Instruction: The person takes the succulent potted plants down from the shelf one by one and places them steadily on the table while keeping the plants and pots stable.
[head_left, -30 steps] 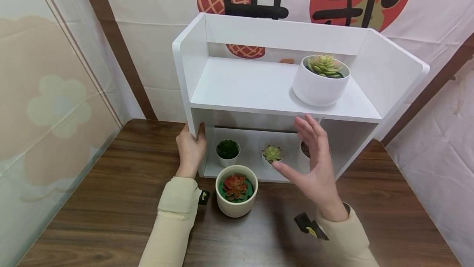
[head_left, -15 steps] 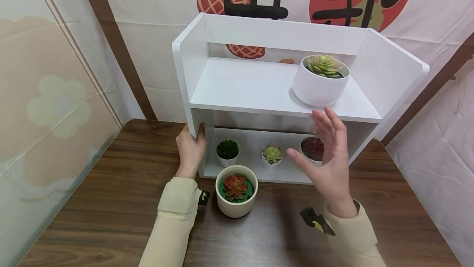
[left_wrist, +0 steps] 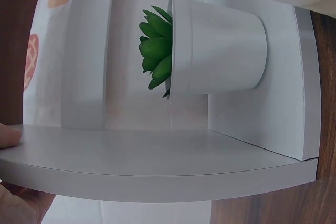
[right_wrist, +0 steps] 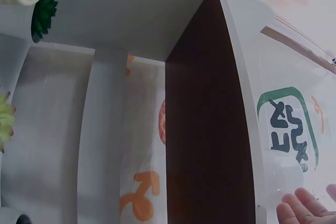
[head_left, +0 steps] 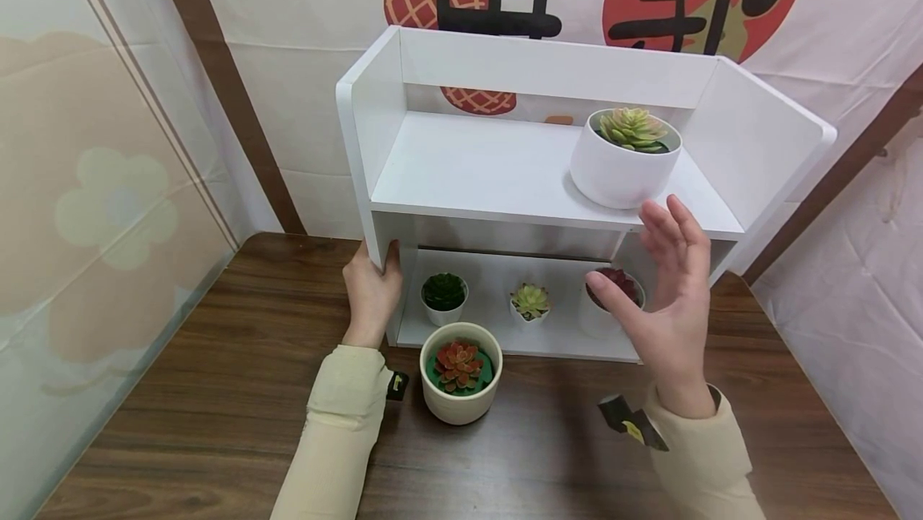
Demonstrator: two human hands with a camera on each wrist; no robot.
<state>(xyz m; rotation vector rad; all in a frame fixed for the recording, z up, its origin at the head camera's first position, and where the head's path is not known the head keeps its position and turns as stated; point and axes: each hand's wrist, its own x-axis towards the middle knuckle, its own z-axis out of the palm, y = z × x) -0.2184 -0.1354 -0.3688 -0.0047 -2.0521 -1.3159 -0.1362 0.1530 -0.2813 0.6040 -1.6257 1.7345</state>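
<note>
Between left fingers (head_left: 358, 259): shelf side panel (head_left: 378, 123) | Near right fingers (head_left: 690, 235): white pot (head_left: 622, 171)

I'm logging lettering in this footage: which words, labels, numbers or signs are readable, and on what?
None readable for certain.
Cloth, head view: large black strokes, partly cut off.
Cloth, right wrist view: dark strokes in a green outline, illegible.
Black sleeve tags: yellow marks, too small to read.

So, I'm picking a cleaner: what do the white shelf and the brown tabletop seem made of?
White shelf: probably laminated board, satin; flat panels meet at thin seams.
Brown tabletop: wood or printed wood-look laminate; streaky grain, soft sheen.
</note>
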